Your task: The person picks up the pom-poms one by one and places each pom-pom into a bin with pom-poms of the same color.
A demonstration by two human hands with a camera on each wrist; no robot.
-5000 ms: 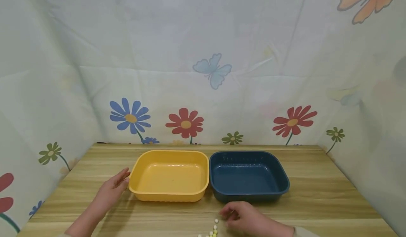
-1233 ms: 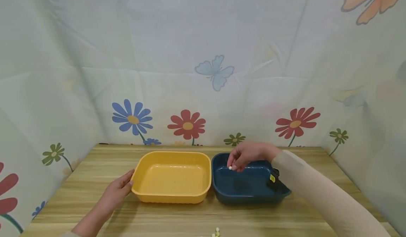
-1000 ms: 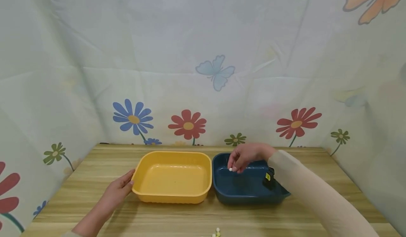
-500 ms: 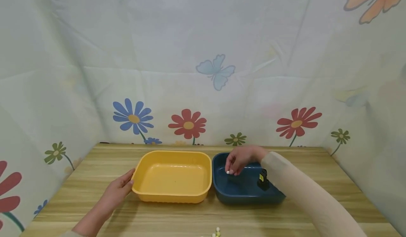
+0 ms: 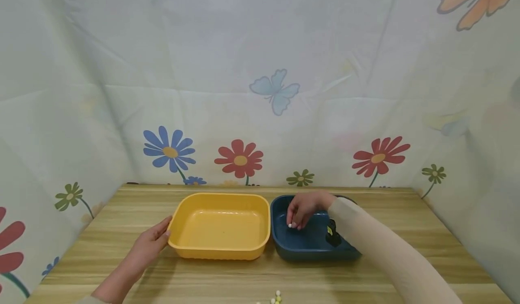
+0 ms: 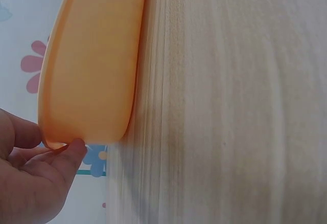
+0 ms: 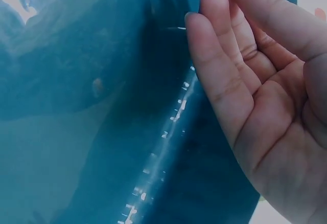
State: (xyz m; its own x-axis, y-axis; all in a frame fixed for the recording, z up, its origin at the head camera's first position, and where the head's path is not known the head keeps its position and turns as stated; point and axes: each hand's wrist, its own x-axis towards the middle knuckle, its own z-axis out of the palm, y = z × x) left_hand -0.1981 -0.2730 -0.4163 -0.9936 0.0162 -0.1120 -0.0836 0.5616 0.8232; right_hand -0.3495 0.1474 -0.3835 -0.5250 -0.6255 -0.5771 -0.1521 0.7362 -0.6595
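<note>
In the head view my right hand (image 5: 301, 210) reaches down into the blue basin (image 5: 317, 255) and pinches a small white ball (image 5: 290, 225) between thumb and fingertips. The right wrist view shows those fingers over the basin's glossy floor, their tips at the top edge and the ball out of sight. My left hand (image 5: 151, 241) is at the left side of the yellow basin (image 5: 219, 253). Up close in the left wrist view, its thumb and fingers pinch the rim (image 6: 53, 144) at one end.
Several small white and yellow balls (image 5: 278, 299) lie on the wooden table (image 5: 203, 281) at its near edge. The two basins stand side by side. A black wrist camera (image 5: 332, 234) hangs under the right wrist. A flowered cloth (image 5: 325, 128) closes off the back.
From beside the loose balls, my right hand has come over the blue basin with a white ball, then sunk lower inside it. My left hand has moved onto the yellow basin's rim.
</note>
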